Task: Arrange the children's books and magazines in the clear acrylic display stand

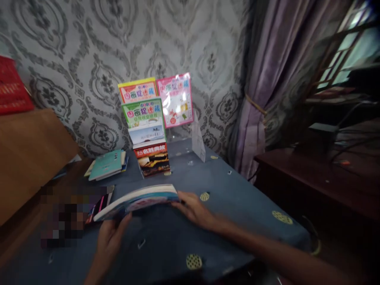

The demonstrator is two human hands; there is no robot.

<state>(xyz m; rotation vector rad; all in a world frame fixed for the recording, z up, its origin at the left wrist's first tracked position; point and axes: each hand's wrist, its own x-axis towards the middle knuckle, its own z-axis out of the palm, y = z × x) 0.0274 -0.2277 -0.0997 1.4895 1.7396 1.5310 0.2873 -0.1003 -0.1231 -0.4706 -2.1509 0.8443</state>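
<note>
A paperback book (148, 194) with a blue cover is held above the table, bowed along its length, its white page edges facing away from me. My right hand (194, 209) grips its right end, thumb and fingers closed on it. At the near left edge my left hand (112, 233) is closed on the same book; some of its fingers are hidden beneath. Beyond the book stands a clear display rack (198, 138). In its left column are a yellow book (137, 90), a green book (144, 113), a pale blue book (148, 134) and a red-topped book (152, 160). A pink book (175, 101) stands at upper right.
A teal book (106, 164) tops a small pile at the back left. Other books, partly blurred out, lie left of my hands. A brown cardboard box (32, 154) borders the left side. On the right are a purple curtain (261, 87) and a dark red desk (314, 178).
</note>
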